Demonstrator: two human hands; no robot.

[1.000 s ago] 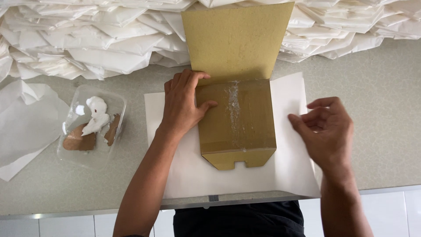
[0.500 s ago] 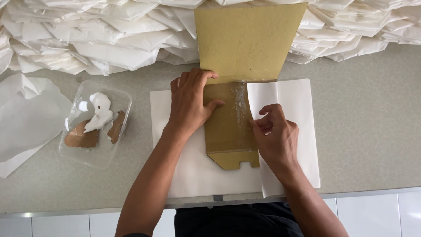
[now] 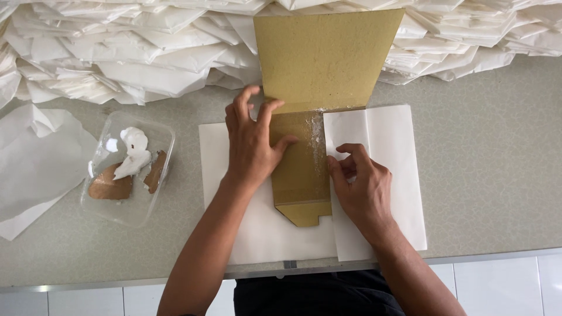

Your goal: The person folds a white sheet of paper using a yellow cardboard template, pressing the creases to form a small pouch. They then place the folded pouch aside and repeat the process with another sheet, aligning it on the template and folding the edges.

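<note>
A tan cardboard template (image 3: 301, 175) lies on a white paper sheet (image 3: 386, 140) on the counter, its upper flap (image 3: 328, 55) standing up toward the back. My left hand (image 3: 252, 143) presses flat on the template's left part, fingers spread. My right hand (image 3: 357, 181) pinches the right side of the white sheet, which is folded over onto the template's right part. A white smear of paste (image 3: 317, 134) runs down the cardboard beside the folded edge.
A clear plastic tub (image 3: 129, 169) with white paste and brown scraps sits at the left. Loose white paper (image 3: 35, 164) lies further left. A large heap of folded white paper (image 3: 117, 47) fills the back. The counter's front edge (image 3: 497, 254) runs close to me.
My right hand took the sheet's right side and folded it leftward over the cardboard, covering its right part. My left hand stayed pressed on the template.
</note>
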